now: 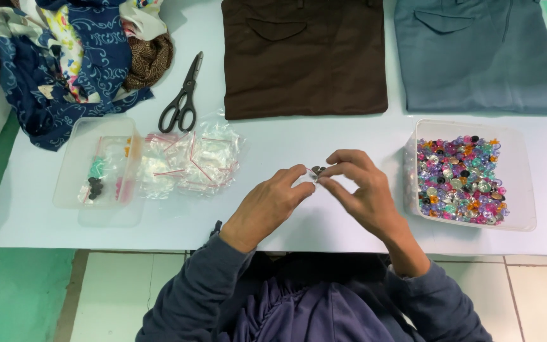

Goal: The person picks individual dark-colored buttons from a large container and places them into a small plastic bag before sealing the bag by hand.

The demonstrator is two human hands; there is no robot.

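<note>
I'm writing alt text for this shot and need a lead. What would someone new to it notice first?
Probably the clear tub of many-coloured buttons at the right of the white table. Next, the left hand and right hand meeting at the centre, pinching a small dark piece between their fingertips. Behind them lie folded brown trousers and grey-blue trousers.

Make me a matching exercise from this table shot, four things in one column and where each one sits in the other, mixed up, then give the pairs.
Things:
1. scissors
2. tub of mixed buttons
3. brown folded trousers
4. small clear bags

Places:
A. top middle of the table
B. far right
C. beside the patterned cloth pile
D. left of the left hand, next to a shallow tray

Pairs: 1-C, 2-B, 3-A, 4-D
</note>
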